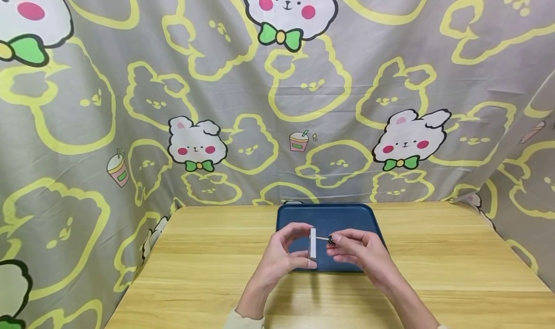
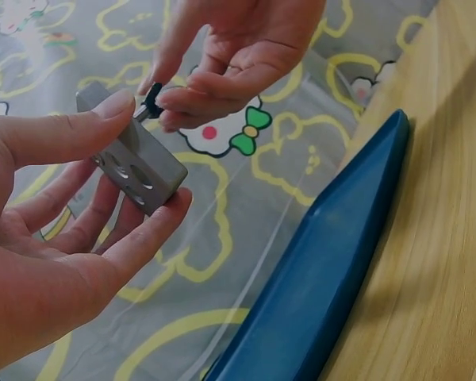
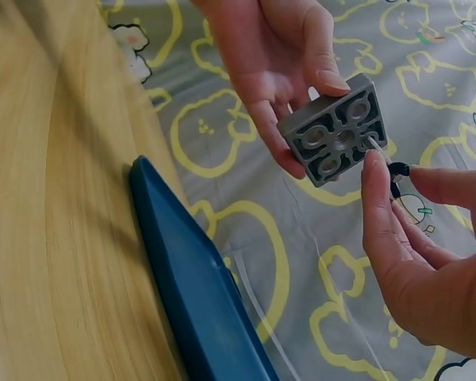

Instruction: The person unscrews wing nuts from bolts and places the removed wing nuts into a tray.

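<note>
My left hand point(image 1: 282, 252) grips a small grey square block point(image 3: 343, 140) by its edges, thumb on one edge and fingers on the opposite one. In the right wrist view, the block's ribbed face shows several round recesses and a central hole. From the other side, the left wrist view shows a smooth grey face with holes point(image 2: 135, 171). Between thumb and fingers, my right hand point(image 1: 366, 252) pinches the black winged head of a thumb screw point(image 3: 396, 170). Its thin metal shank points at the block and meets it near one corner; how deep the tip sits cannot be told.
Below both hands lies a dark blue tray point(image 1: 329, 216) with a raised rim, on a light wooden table point(image 1: 217, 252). A grey patterned curtain point(image 1: 260, 98) with cartoon rabbits hangs behind the table and along its sides.
</note>
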`<state>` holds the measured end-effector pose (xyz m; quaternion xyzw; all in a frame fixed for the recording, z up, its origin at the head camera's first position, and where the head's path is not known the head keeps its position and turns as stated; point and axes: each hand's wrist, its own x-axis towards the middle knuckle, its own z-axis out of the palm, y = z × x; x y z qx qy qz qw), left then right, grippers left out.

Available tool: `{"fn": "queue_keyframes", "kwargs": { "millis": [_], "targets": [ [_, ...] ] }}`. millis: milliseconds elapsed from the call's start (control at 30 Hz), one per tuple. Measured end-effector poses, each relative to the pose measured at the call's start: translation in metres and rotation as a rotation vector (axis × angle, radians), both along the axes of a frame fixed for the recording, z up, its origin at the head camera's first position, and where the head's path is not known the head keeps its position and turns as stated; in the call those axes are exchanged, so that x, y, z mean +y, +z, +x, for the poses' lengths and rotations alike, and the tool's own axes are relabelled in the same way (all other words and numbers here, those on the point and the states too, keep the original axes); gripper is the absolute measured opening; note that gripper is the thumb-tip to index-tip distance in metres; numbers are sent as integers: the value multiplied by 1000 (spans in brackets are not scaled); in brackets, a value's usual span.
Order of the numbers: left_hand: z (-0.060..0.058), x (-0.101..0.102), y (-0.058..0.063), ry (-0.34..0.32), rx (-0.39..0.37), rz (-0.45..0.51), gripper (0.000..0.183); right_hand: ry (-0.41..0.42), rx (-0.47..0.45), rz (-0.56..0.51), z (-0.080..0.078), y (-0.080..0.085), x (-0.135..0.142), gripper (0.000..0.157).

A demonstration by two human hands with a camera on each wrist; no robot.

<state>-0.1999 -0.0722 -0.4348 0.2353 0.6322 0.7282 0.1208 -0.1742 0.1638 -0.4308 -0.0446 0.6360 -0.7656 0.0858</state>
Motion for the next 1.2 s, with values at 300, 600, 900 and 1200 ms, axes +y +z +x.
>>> {"fn": "queue_keyframes", "kwargs": {
  "millis": [300, 600, 900, 1200],
  "targets": [
    [0, 2, 0, 12, 9, -28, 66, 5, -13, -4, 0, 1, 1, 38],
    [-1, 2, 0, 3, 1, -10, 66, -56, 118, 129, 0, -2, -1, 31],
    [-1, -1, -1, -7, -15, 0, 64, -163, 565, 406, 2, -8, -6, 16],
    [-1, -3, -2, -32, -51, 28, 65, -272, 1175, 660, -2, -11, -8, 11]
  ]
}}
